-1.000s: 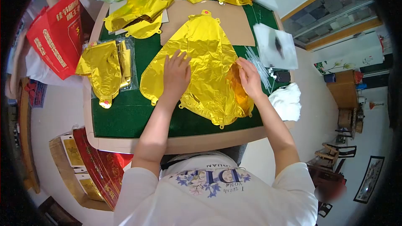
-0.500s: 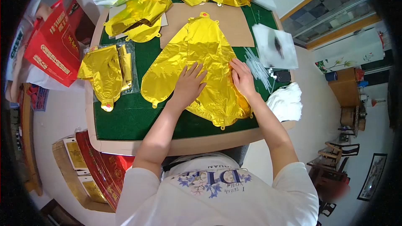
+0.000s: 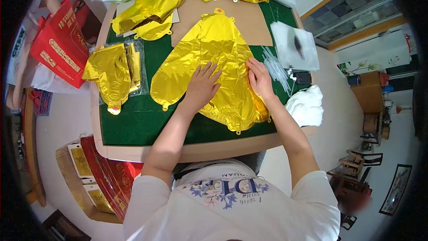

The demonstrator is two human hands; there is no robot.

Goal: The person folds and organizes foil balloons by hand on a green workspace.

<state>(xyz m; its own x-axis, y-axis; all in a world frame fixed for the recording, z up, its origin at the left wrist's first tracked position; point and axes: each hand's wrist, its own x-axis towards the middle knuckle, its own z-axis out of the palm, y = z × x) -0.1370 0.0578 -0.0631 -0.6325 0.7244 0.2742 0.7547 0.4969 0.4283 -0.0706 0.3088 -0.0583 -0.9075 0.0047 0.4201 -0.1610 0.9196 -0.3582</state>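
Observation:
A large flat gold foil piece (image 3: 223, 40) lies spread on the green table top (image 3: 129, 127), its narrow end with a red dot pointing away from me. My left hand (image 3: 203, 85) rests flat on its middle, fingers apart. At its right edge, my right hand (image 3: 259, 78) lies with its fingers close together over the foil; whether they pinch the edge is hidden. Below that hand the foil is creased and folded. Under the far end of the foil is a brown cardboard sheet (image 3: 254, 27).
More gold foil (image 3: 107, 69) lies at the left beside a clear bag. Further foil pieces (image 3: 151, 11) are at the back. White sticks (image 3: 276, 69), a plastic packet (image 3: 290, 47), a black object (image 3: 303, 78) and white cloth (image 3: 305, 107) lie right. A person's arm (image 3: 51, 3) is near a red bag (image 3: 62, 44).
The view has shifted slightly, and the table contents appear a little higher. At the left, the red bag and the other person's arm have moved slightly. My hands stay at the same places on the foil.

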